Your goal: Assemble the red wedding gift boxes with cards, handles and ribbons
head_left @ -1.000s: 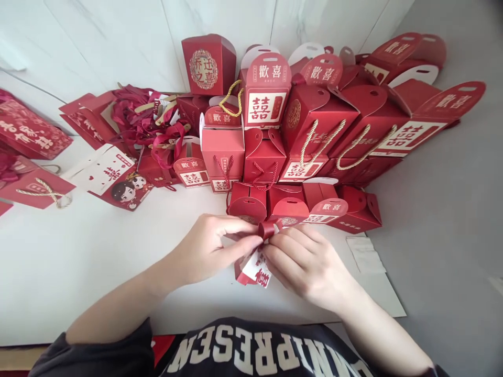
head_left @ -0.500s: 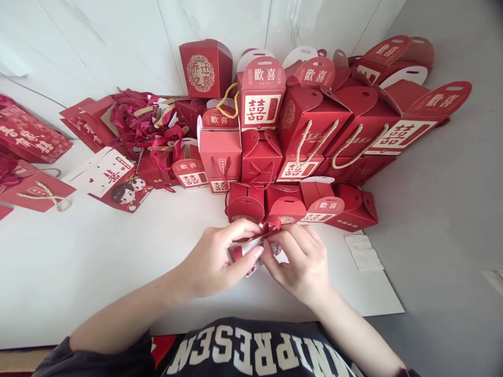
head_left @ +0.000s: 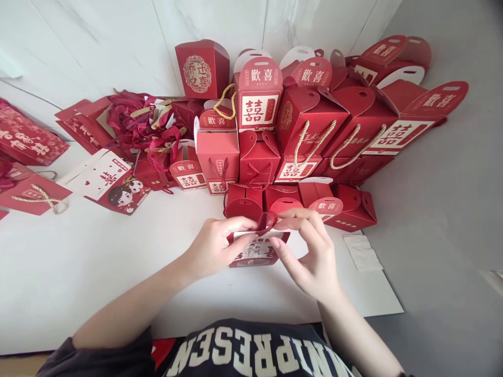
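A small red and white box [head_left: 257, 252] with a printed couple faces me at the middle of the table. Dark red ribbon [head_left: 266, 222] rises from its top edge. My left hand [head_left: 220, 243] pinches the box's upper left edge by the ribbon, thumb in front and fingers behind. On the other side, my right hand [head_left: 310, 251] has its thumb and fingers spread around the upper right corner, with its fingertips near the ribbon. Whether they touch it is hard to tell.
Stacked red gift boxes [head_left: 259, 157] stand just beyond my hands. Ribbons [head_left: 137, 120] lie heaped at the back left, near a white-and-red box [head_left: 113, 183] and red bags [head_left: 35, 191]. Folded white paper [head_left: 362, 252] lies near the table's [head_left: 377, 293] right edge.
The small box now shows its printed front squarely, where it was tilted and mostly covered. My right hand has opened and moved slightly right. My left hand keeps its pinch.
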